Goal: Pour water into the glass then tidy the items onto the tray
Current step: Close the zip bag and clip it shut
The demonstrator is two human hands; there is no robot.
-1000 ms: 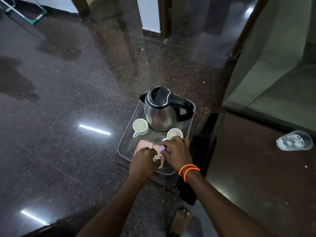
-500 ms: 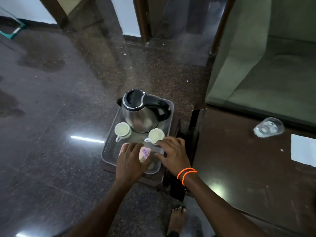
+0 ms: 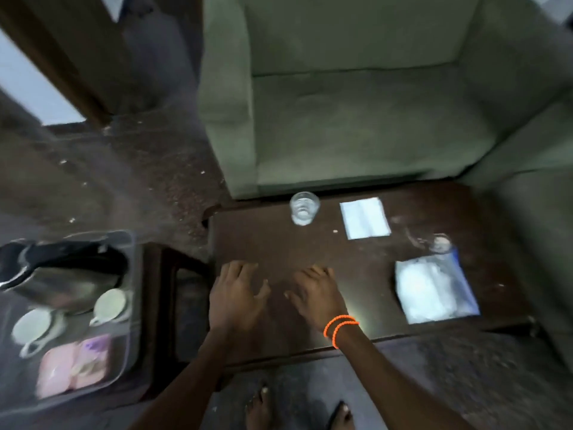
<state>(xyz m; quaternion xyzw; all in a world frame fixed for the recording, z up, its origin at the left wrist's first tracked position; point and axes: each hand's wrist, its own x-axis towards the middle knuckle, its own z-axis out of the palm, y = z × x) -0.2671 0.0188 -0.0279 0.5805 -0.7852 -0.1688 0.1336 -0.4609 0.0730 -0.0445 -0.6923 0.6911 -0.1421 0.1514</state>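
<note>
A clear glass [image 3: 304, 208] with water stands at the far edge of the dark wooden table [image 3: 366, 265]. My left hand [image 3: 236, 295] and my right hand [image 3: 316, 292] hover over the table's near left part, fingers spread, holding nothing. The grey tray [image 3: 130, 308] sits on a low stool at the left. It carries a steel kettle [image 3: 62, 274], two white cups [image 3: 110, 304] [image 3: 32, 328] and pink sachets [image 3: 74, 364]. The picture is blurred by motion.
A white folded paper [image 3: 365, 217] lies right of the glass. A blue-edged plastic packet [image 3: 434, 288] rests at the table's right, with a small clear object [image 3: 440, 243] behind it. A green sofa [image 3: 356, 113] stands beyond the table. My bare feet [image 3: 260, 408] show below.
Both hands left the sachets on the tray and moved right over the wooden table. The view swung right, so the tray now sits at the left edge.
</note>
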